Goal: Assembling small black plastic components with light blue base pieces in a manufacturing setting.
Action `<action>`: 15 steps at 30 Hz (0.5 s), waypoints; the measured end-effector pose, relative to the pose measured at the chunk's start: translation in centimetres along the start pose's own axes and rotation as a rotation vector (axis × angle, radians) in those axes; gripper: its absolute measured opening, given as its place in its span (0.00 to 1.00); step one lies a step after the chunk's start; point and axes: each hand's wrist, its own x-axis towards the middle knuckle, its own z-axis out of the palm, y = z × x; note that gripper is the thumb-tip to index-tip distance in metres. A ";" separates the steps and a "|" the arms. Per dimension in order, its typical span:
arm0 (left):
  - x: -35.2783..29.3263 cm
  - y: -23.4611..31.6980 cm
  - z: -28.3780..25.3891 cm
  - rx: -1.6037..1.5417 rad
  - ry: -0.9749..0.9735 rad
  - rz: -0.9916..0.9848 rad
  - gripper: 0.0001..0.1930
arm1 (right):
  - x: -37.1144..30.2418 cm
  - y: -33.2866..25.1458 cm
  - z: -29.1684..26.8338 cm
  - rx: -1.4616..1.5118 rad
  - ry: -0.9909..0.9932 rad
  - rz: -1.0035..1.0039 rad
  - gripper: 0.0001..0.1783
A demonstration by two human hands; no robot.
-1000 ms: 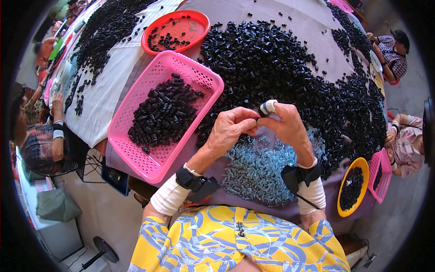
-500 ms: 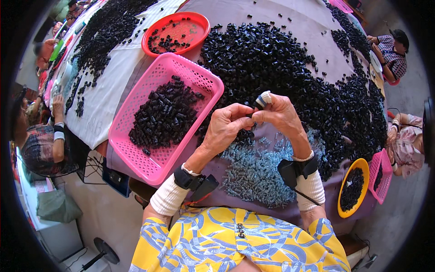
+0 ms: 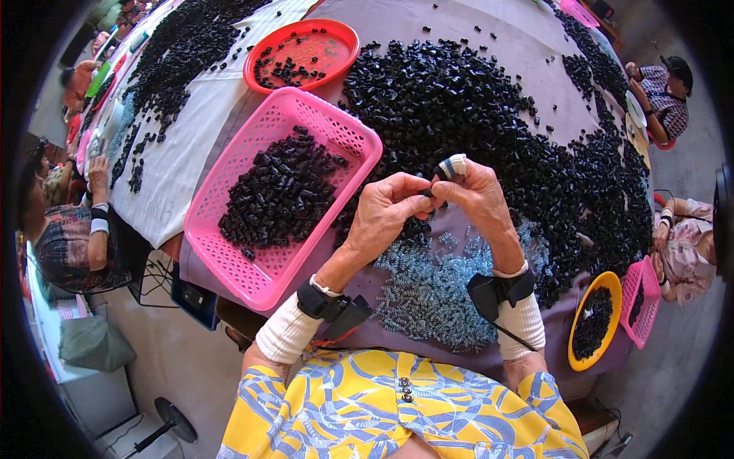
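Note:
My left hand (image 3: pixel 384 213) and my right hand (image 3: pixel 478 197) meet fingertip to fingertip over the table. Thumb and forefinger of the left pinch a small black plastic piece (image 3: pixel 427 193), mostly covered by the fingers. The right thumb and forefinger press together against its other side; whether they hold a second part cannot be seen. A striped white cloth cover (image 3: pixel 453 165) wraps one right finger. Beneath the hands spreads a pile of small bluish, spring-like coils (image 3: pixel 432 298). Just beyond lies a large heap of black plastic pieces (image 3: pixel 436 99).
Left of my hands stands a pink perforated basket (image 3: pixel 218 256) holding black pieces. Behind it is a red tray (image 3: pixel 336 57) with a few more. A yellow bowl (image 3: pixel 572 344) and a smaller pink basket (image 3: pixel 646 317) sit at the right edge. Other people sit along both sides.
My two hands stay together, with the right fingers shifted slightly around the black piece. The whole view has moved a little.

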 end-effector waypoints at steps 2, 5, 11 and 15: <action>0.0 -0.2 0.2 0.132 -0.041 0.035 0.09 | 0.3 0.0 -0.1 -0.084 0.009 0.003 0.05; 0.2 0.0 0.1 0.095 -0.034 0.024 0.09 | 0.3 -0.6 0.1 -0.120 0.014 0.019 0.06; 0.0 0.5 -0.8 -0.043 0.058 -0.026 0.10 | -0.2 0.0 -1.4 -0.262 0.169 0.036 0.05; 0.1 0.5 -0.8 -0.023 0.053 -0.024 0.10 | -1.5 3.2 -3.5 -0.676 0.121 0.007 0.06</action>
